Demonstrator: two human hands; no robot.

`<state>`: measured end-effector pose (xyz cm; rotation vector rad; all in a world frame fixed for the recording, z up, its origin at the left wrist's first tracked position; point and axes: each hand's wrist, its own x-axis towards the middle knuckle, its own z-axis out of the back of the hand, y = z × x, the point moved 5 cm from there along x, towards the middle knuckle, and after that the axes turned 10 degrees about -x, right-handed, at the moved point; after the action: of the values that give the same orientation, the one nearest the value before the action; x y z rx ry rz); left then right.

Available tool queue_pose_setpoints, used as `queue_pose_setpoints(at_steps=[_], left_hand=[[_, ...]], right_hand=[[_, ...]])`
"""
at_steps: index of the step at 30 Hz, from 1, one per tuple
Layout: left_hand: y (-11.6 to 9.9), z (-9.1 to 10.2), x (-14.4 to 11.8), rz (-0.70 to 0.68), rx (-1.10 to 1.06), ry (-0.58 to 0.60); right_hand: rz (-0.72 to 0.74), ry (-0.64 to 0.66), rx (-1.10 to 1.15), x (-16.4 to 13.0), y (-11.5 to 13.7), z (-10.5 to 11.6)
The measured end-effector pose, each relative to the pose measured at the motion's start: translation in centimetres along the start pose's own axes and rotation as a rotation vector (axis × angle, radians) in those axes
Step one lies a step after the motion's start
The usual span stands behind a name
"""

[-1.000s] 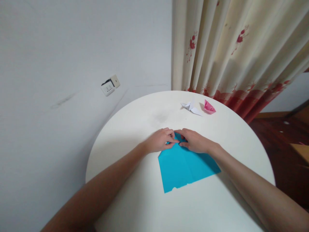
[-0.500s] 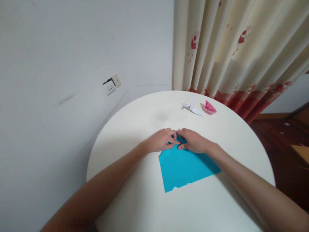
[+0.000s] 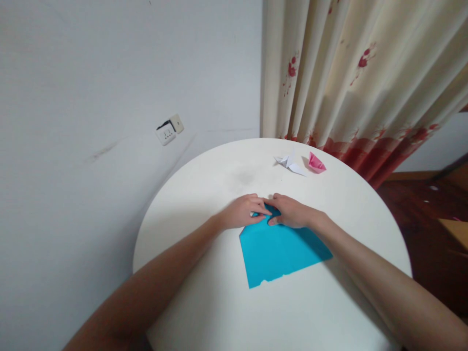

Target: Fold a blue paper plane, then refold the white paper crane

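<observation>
A sheet of blue paper lies on the white round table, its far end folded to a point and its near edge ragged with small notches. At that far end my left hand presses on the left side of the fold, fingers bent and pinched together on the paper. Close beside it my right hand grips the right side, thumb on the blue surface and forefinger touching the left fingers. The tip of the fold is partly hidden under both hands.
Toward the table's far edge sit a white folded paper bird and a pink folded paper boat. A wall with a socket borders the left side. Behind the table hangs a patterned curtain.
My left fingers have shifted slightly at the fold, the forefinger and thumb now a bit apart. Both hands stay on the blue paper; the whole view has moved a little.
</observation>
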<state>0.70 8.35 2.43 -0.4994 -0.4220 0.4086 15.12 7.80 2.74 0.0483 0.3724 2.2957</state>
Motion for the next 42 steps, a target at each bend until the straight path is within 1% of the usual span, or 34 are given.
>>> queue_pose_setpoints(at_steps=[3,4,5,7,10,12,16,23,29,35,38,42], left_hand=[[1.0,1.8,-0.5,0.08,-0.006,-0.211],[1.4,2.3,-0.7,0.112,0.014,-0.253],[1.6,2.5,-0.8,0.133,0.037,-0.266],[1.8,2.5,-0.9,0.142,0.077,-0.225],[1.6,1.7,-0.9,0.126,0.117,-0.114],[1.5,1.4,-1.0,0.122,0.145,-0.071],[1.3,1.1,-1.1,0.117,0.204,-0.044],[1.6,0.7,-1.7,0.153,0.257,0.013],[1.5,0.3,-1.6,0.141,0.377,0.082],[0.1,-0.2,-1.7,0.092,0.544,0.172],[-0.6,-0.4,-2.6,0.074,0.597,0.19],[-1.7,-0.5,-4.5,0.094,0.645,0.182]], right_hand=[[-0.011,0.006,-0.014,0.1,-0.3,-0.3],[-0.015,0.008,-0.022,0.2,-0.4,-0.4],[-0.016,0.01,-0.029,0.2,-0.5,-0.5],[-0.014,0.01,-0.034,0.2,-0.6,-0.7],[-0.021,0.011,-0.033,0.2,-0.5,-0.6],[-0.025,0.017,-0.035,0.1,-0.4,-0.5],[-0.033,0.024,-0.04,0.1,-0.4,-0.5],[-0.026,0.031,-0.086,0.4,-0.5,-0.9],[-0.027,0.036,-0.093,0.3,-0.3,-0.7],[-0.007,0.037,-0.104,0.4,-0.4,-0.7],[-0.011,0.045,-0.107,0.4,-0.4,-0.8],[-0.023,0.058,-0.1,0.4,-0.5,-0.9]])
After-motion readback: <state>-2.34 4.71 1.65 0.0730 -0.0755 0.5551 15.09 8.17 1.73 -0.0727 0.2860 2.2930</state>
